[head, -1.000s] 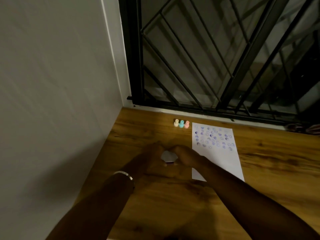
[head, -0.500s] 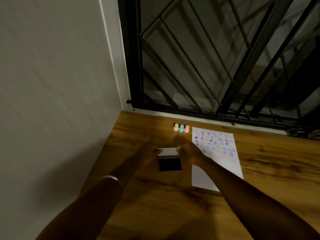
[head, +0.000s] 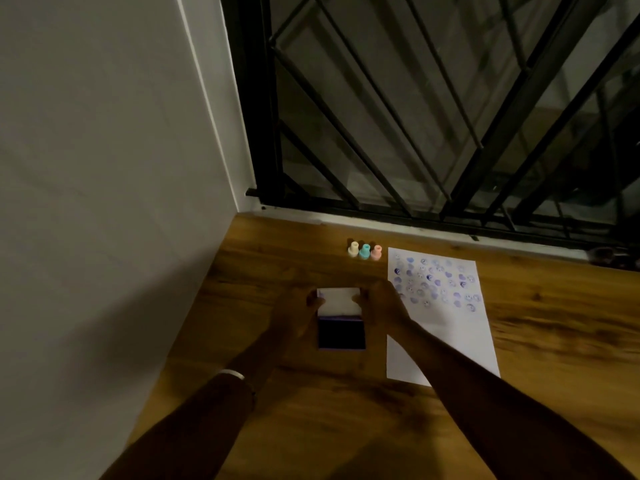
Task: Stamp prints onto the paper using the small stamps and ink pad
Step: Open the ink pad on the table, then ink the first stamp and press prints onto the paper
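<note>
A dark purple ink pad (head: 341, 330) lies open on the wooden floor, its white lid (head: 340, 300) folded up behind it. My left hand (head: 300, 308) pinches the lid's left edge and my right hand (head: 382, 303) pinches its right edge. To the right lies a white paper (head: 446, 337) with several purple prints on its upper half. Three small stamps stand in a row beyond the pad: a cream stamp (head: 353, 248), a teal stamp (head: 364, 251) and a pink stamp (head: 376, 252).
A white wall (head: 104, 202) runs along the left. A black metal window grille (head: 433, 116) rises behind the stamps. The wooden floor (head: 346, 410) stretches toward me under both forearms. A bangle (head: 232, 373) sits on my left wrist.
The ink pad was shut between my cupped hands; both hands have lifted its lid back, and the dark pad now shows fully.
</note>
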